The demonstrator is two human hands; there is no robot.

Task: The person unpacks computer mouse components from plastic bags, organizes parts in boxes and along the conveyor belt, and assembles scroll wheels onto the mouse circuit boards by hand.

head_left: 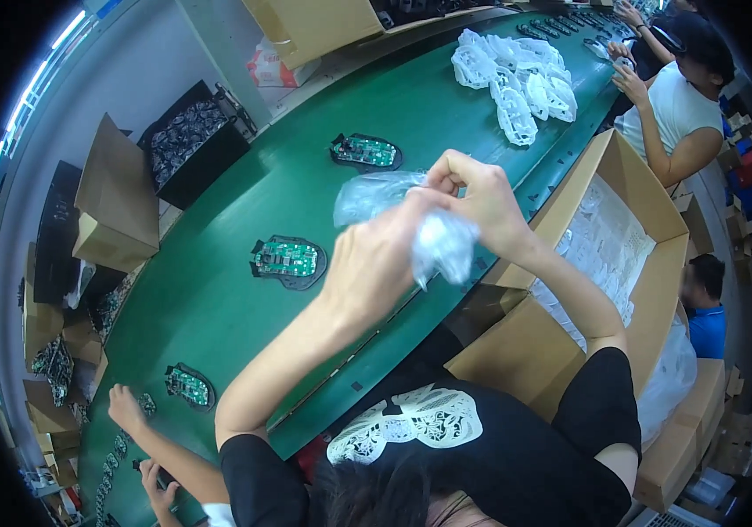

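Note:
Above the green belt, my left hand (374, 266) and my right hand (479, 191) meet, with fingers closed on a crumpled clear plastic bag (367, 198). Part of the bag hangs below my right hand, with something whitish showing there that I cannot make out. The fingertips partly hide each other. Beyond my hands lies a black mouse-shaped shell with a green circuit board (365, 152). A second shell with a board (288, 261) rests left of my left hand, and a third (189, 386) sits nearer the lower left.
White plastic shells (516, 79) are heaped farther along the green conveyor belt (191, 290). An open carton (657, 307) of white parts stands at my right. A co-worker's hands (130, 411) work at lower left; another person (679, 114) is at upper right. A black bin (191, 140) stands beyond the belt.

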